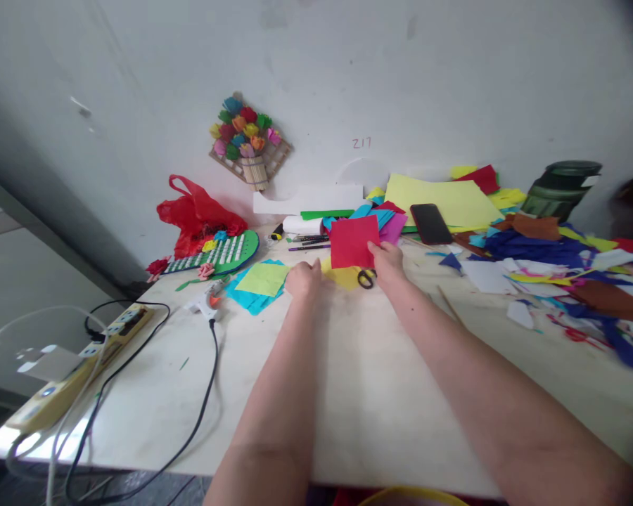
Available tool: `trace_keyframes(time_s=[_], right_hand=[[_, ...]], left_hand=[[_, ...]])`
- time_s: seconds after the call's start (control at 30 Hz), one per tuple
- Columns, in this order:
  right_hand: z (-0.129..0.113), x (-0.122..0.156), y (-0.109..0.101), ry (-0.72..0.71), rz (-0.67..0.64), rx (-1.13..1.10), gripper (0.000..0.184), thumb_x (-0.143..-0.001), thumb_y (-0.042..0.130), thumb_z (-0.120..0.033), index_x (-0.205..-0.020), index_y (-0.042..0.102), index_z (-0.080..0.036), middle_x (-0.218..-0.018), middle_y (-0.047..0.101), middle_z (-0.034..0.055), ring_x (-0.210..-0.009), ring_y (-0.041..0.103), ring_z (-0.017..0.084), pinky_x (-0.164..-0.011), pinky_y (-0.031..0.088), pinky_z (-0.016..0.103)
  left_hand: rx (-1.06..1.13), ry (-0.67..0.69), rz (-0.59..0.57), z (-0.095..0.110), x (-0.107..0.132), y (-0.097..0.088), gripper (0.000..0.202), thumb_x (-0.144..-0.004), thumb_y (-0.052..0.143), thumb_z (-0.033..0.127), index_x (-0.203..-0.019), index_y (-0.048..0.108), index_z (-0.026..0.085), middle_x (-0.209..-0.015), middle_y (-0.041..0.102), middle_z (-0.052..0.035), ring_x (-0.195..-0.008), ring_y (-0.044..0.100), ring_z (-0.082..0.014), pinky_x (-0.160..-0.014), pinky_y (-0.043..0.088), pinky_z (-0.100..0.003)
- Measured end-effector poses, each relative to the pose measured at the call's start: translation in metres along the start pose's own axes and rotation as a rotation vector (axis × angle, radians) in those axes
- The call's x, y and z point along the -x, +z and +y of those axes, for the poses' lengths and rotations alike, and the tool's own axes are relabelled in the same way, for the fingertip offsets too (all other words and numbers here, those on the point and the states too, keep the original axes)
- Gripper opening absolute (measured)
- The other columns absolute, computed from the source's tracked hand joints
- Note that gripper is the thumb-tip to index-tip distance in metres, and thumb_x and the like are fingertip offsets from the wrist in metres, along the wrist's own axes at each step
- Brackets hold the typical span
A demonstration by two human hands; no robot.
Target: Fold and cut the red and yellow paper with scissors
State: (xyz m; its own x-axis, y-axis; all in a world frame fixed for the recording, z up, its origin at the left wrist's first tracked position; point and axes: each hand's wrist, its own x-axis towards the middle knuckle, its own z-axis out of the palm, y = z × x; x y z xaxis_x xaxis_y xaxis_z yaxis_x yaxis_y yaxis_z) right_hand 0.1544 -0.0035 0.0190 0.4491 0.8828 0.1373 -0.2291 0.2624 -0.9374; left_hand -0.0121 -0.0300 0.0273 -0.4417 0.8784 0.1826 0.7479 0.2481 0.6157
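Note:
My right hand [388,263] pinches a red paper square [355,242] by its lower right edge, raised above the table. Below the square lies a yellow sheet of paper [342,274], partly covered, and the dark handle of a pair of scissors [366,280] shows beside it. My left hand [302,280] is closed, its fingertips at the left edge of the yellow sheet; what they hold, if anything, is hidden. Just left of that hand, a yellow-green paper square [264,279] rests on blue sheets [253,303].
A white glue gun [205,303] and its black cord lie left, near a power strip [79,372]. A green decorated craft piece [232,254] and red plastic bag [200,211] stand behind. At right are a phone [431,223], paper scraps [538,246] and a green bottle [559,191].

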Motion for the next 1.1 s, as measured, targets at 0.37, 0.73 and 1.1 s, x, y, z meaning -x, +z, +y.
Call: trace_keyframes(time_s=[0.37,0.73,1.1], right_hand=[[-0.005,-0.004,-0.004,0.052,0.16,-0.019,0.01,-0.062,0.056,-0.026,-0.06,0.051,-0.018,-0.053,0.056,-0.0023,-0.053,0.055,0.013,-0.048,0.046,0.023],[0.001,-0.009,-0.003,0.061,0.138,-0.083,0.01,-0.063,0.055,-0.024,-0.068,0.057,-0.016,-0.056,0.06,-0.0007,-0.053,0.058,0.015,-0.05,0.048,0.026],[-0.01,-0.002,-0.003,0.166,0.108,-0.159,0.003,-0.066,0.054,-0.018,-0.068,0.055,-0.016,-0.052,0.059,-0.002,-0.049,0.058,0.014,-0.046,0.05,0.026]], left_hand=[[-0.321,0.139,0.028,0.016,0.019,0.021,0.05,-0.064,0.055,0.058,-0.09,0.063,0.016,-0.105,0.057,-0.0165,-0.11,0.039,-0.0328,-0.087,0.031,-0.041],[0.042,0.08,-0.099,0.018,0.017,0.02,0.014,-0.072,0.054,0.033,-0.08,0.06,0.025,-0.085,0.065,-0.0045,-0.083,0.058,-0.02,-0.067,0.04,-0.028],[-0.302,0.165,0.016,0.018,0.02,0.02,0.037,-0.063,0.057,0.053,-0.075,0.064,0.019,-0.103,0.059,-0.0141,-0.107,0.041,-0.032,-0.085,0.032,-0.041]])
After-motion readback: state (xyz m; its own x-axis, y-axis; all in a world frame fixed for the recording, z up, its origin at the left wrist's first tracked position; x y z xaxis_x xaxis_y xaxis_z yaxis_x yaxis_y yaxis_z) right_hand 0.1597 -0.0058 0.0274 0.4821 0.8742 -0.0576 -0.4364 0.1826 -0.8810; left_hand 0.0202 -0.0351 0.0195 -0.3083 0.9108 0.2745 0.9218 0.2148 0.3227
